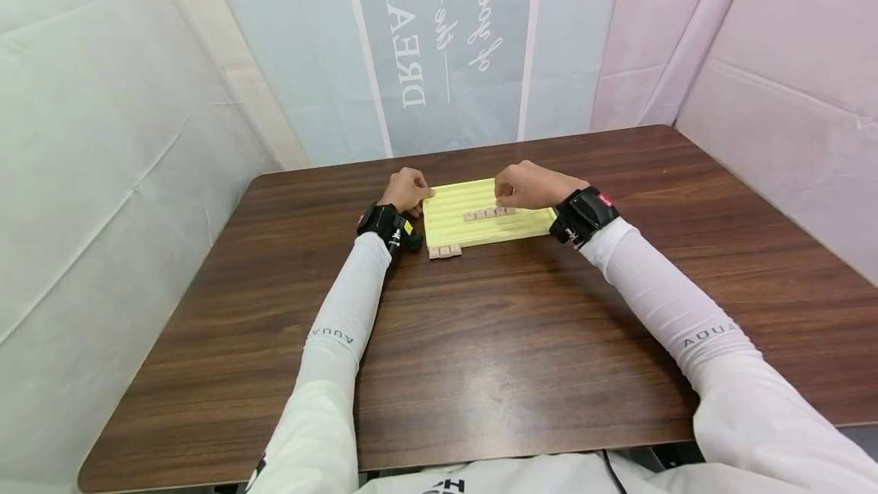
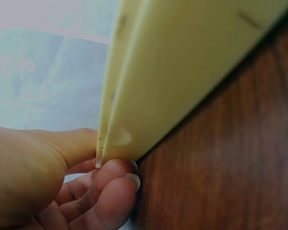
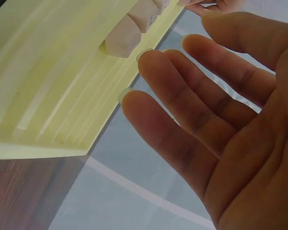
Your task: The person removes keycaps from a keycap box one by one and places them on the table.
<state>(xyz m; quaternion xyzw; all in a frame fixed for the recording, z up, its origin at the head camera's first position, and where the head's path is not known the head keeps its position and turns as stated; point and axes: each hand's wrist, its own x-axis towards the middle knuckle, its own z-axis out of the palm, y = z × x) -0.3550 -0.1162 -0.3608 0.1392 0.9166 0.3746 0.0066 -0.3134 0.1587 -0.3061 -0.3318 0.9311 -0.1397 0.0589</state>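
Note:
A pale yellow ridged tray (image 1: 449, 226) lies on the table, with a short row of small beige tiles (image 1: 480, 214) bearing dark marks on one of its ridges. My left hand (image 1: 406, 190) grips the tray's left edge, thumb above and fingertips against the side wall (image 2: 149, 96) in the left wrist view. Over the right end of the row hovers my right hand (image 1: 535, 186). In the right wrist view its fingers (image 3: 173, 100) are loosely bent, close to the end tile (image 3: 124, 38), with nothing seen between them. Three more tiles (image 1: 444, 251) sit by the tray's front left corner.
The brown wood-grain table (image 1: 494, 341) extends around the tray on all sides. Behind it hangs a light blue printed cloth (image 1: 466, 59). White sheets (image 1: 137, 136) hang at the left and right.

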